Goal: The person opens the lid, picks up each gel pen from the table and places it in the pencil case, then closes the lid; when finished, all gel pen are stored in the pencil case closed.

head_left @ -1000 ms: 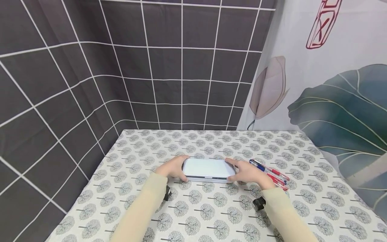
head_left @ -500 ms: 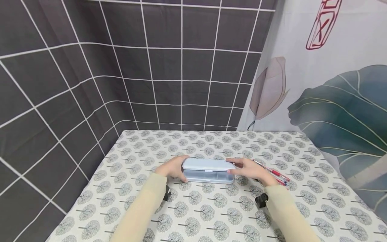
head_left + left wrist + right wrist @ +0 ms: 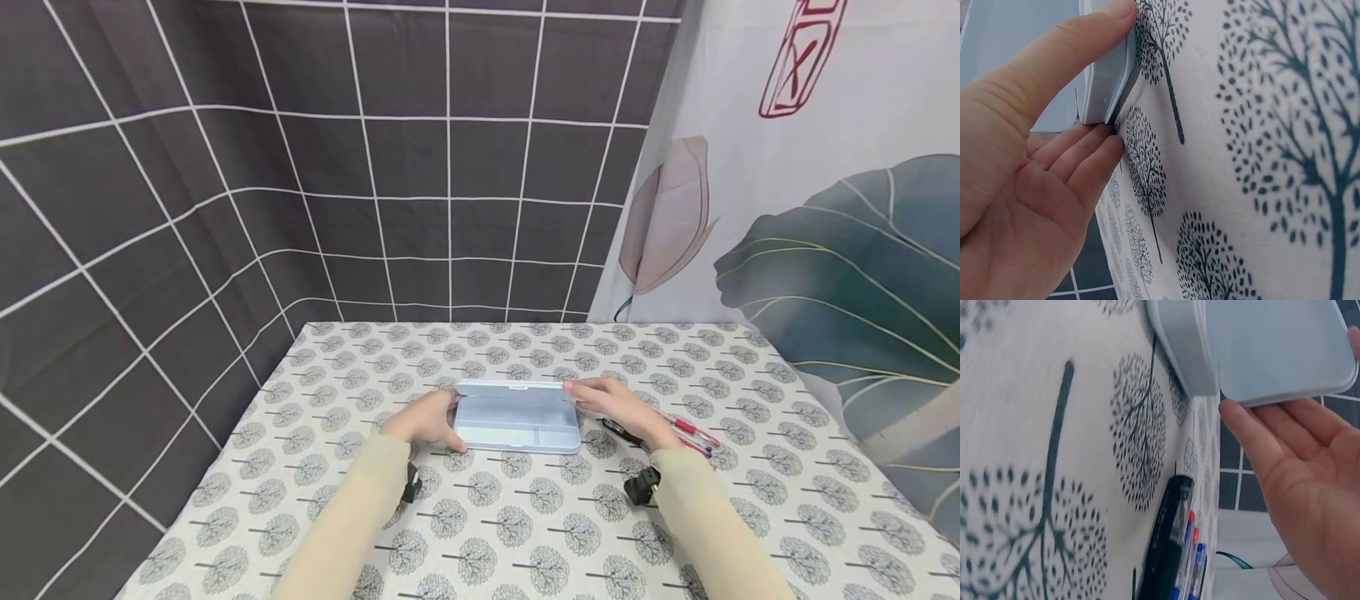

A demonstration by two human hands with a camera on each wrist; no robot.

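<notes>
Tree-print tablecloth point(image 3: 517, 533) | pale-blue case point(image 3: 498, 418), left hand point(image 3: 427, 418) gripping its left end | right hand point(image 3: 618, 408) opposite, holding raised lid point(image 3: 510, 392)

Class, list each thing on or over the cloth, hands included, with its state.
Case: open, inside showing
Lid: raised, unlatched
Pens: lying loose, partly hidden
Left hand: holding the case's left end
Right hand: at the lid's right edge

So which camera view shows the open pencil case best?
The head view: it shows nearly the whole pencil case, lid raised, inner compartments visible. The left wrist view shows only one end, partly behind the left hand; the right wrist view, the other end and part of the lid.
</notes>
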